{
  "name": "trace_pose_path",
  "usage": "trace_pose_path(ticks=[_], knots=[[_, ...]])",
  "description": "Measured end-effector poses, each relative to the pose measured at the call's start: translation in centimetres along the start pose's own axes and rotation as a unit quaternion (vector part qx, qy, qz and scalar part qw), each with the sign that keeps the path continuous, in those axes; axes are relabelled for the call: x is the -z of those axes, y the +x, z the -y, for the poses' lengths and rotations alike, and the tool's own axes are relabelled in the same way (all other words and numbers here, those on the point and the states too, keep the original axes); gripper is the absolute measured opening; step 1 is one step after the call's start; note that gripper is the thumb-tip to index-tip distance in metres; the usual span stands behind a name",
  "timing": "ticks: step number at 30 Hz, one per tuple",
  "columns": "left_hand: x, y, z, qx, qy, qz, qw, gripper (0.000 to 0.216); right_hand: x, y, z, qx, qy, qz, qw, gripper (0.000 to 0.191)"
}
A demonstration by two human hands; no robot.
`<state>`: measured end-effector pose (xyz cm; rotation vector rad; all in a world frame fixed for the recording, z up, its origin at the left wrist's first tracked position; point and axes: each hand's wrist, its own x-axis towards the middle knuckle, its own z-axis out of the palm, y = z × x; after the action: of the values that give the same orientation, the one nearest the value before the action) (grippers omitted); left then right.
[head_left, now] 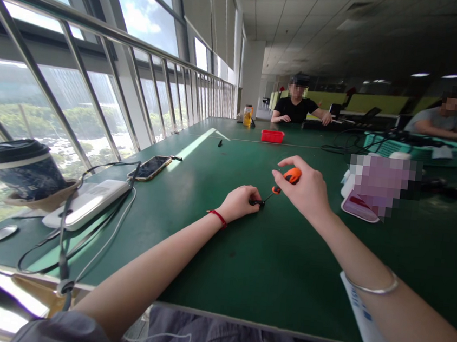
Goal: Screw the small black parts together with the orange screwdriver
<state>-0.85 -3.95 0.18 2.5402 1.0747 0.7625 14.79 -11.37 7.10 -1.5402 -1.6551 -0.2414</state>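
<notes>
The right hand (pixel 306 187) grips the orange handle of a small screwdriver (pixel 287 178), fingers curled round it, with the shaft slanting down and to the left. The left hand (pixel 241 202) is closed on a small black part (pixel 257 202) that it pins to the green table (pixel 268 262); the screwdriver's tip meets that part. The two hands sit close together, joined only by the tool. A red string circles the left wrist and a thin silver bangle (pixel 375 287) the right forearm.

Left of the screwdriver lies a phone (pixel 150 167), and beyond it, nearer the table's left edge, a white power bank (pixel 86 202) with cables and a lidded paper cup (pixel 18 168). Behind the screwdriver, farther up the table, stands a red tray (pixel 272 136). Past that a person in a black shirt (pixel 297 110) sits at the far end.
</notes>
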Motion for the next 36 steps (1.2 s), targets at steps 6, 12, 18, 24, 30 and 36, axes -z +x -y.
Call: trace_pose_path(ticks=[6, 12, 18, 24, 30, 36], knots=[[-0.01, -0.02, 0.07, 0.0, -0.006, -0.002, 1.0, 0.011, -0.11, -0.09, 0.02, 0.024, 0.031, -0.032, 0.999, 0.044], [0.06, -0.05, -0.08, 0.002, -0.002, 0.0, 1.0, 0.01, 0.07, -0.28, 0.29, 0.005, -0.038, -0.024, 0.999, 0.038], [0.08, 0.0, -0.02, 0.005, -0.001, 0.003, 1.0, 0.011, 0.03, -0.31, 0.27, -0.005, -0.022, -0.01, 1.0, 0.027], [0.11, 0.0, 0.0, 0.002, -0.006, 0.003, 1.0, 0.012, 0.13, -0.21, 0.26, -0.003, -0.006, -0.039, 0.999, 0.051], [0.07, 0.0, 0.03, 0.002, -0.008, 0.003, 1.0, 0.011, 0.04, -0.31, 0.25, -0.009, -0.015, -0.015, 1.0, 0.028], [0.04, -0.01, 0.12, -0.003, -0.006, 0.001, 1.0, 0.011, 0.1, -0.22, 0.27, -0.011, -0.008, -0.037, 0.999, 0.049]])
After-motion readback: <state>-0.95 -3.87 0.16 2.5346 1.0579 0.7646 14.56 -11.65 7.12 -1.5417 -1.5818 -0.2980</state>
